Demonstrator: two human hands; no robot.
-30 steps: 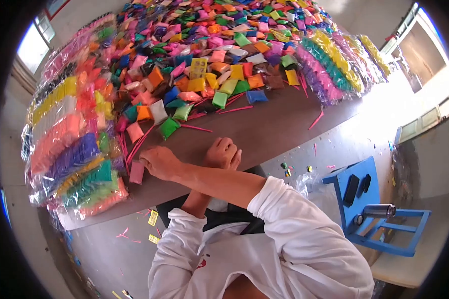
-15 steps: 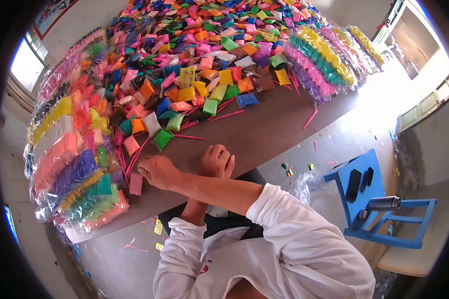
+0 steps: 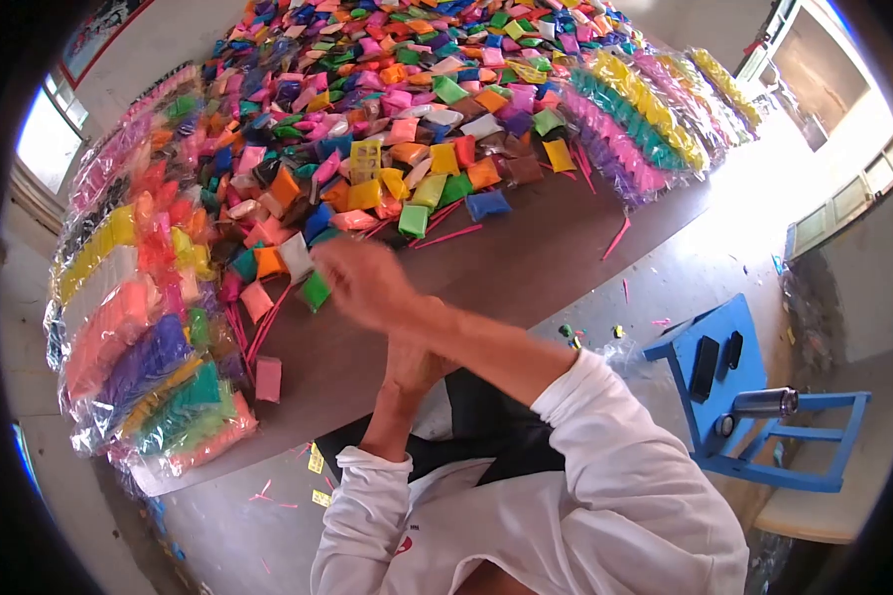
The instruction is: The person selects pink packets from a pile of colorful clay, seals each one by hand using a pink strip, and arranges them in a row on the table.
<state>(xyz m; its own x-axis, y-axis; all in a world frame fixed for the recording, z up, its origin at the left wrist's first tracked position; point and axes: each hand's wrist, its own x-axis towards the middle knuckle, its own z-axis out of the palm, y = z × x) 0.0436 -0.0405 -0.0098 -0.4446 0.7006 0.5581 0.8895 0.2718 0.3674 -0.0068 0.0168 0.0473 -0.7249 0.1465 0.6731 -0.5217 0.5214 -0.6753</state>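
Head view: crossed arms over a brown tabletop (image 3: 526, 258) of coloured packets.
Clear plastic bags (image 3: 139, 347) along the left edge hold packets sorted by colour; more such bags (image 3: 655, 109) lie on the right, beside a loose heap of small packets (image 3: 417, 99). The right hand (image 3: 362, 278), blurred, hovers just beside a small green square plastic packet (image 3: 315, 291) at the heap's near edge; whether it grips anything I cannot tell. The left hand (image 3: 412, 367) lies half hidden under the forearm, so its grip is unclear.

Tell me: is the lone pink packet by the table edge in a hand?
No, the pink packet lies on the table, apart from the right hand and the left hand.
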